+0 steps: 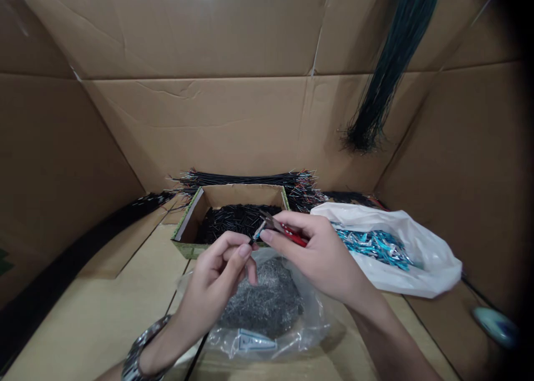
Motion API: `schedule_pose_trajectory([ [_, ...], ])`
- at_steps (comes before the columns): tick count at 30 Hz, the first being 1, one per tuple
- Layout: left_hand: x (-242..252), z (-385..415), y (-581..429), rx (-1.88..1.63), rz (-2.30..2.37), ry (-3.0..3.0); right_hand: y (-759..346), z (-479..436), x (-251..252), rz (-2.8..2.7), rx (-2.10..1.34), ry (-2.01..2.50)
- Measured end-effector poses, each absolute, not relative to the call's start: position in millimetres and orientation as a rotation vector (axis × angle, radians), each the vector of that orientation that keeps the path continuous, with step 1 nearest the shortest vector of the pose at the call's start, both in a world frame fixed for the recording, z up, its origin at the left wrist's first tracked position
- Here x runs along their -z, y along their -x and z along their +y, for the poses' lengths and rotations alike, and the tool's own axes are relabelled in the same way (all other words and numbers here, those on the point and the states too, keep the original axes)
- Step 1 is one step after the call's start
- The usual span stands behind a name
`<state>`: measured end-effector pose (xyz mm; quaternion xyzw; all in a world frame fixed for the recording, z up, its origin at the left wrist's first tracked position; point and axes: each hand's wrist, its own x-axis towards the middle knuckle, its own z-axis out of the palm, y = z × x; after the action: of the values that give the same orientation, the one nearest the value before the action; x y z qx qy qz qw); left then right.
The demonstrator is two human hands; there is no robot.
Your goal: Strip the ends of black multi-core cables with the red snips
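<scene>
My left hand (217,281) pinches a short black wire (252,240) between thumb and fingertips. My right hand (317,253) grips small pliers with red handles (292,232), and their metal jaws (267,221) sit at the wire's end, close to my left fingertips. Below both hands lies a clear plastic bag (300,320) holding a heap of small grey metal pieces (262,303). An open cardboard box (242,194) of cut black wires (233,221) stands just beyond my hands, partly hidden by them.
A white plastic bag (417,258) of shiny blue-and-silver pieces (373,246) lies to the right. Bundled black wires (246,178) lie behind the box, and a long dark bundle (387,69) hangs on the right. Cardboard walls (200,36) surround the work surface. A metal bracelet (139,350) circles my left wrist.
</scene>
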<state>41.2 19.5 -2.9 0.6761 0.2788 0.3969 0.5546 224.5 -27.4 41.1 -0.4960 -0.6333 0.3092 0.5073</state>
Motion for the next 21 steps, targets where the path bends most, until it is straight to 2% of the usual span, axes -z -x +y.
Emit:
schedule_pose_trajectory([
  [21,3.8,16.0,-38.3,-0.929,0.625,-1.570,-221.3,-31.4,-40.9,-1.516,-0.735,1.199],
])
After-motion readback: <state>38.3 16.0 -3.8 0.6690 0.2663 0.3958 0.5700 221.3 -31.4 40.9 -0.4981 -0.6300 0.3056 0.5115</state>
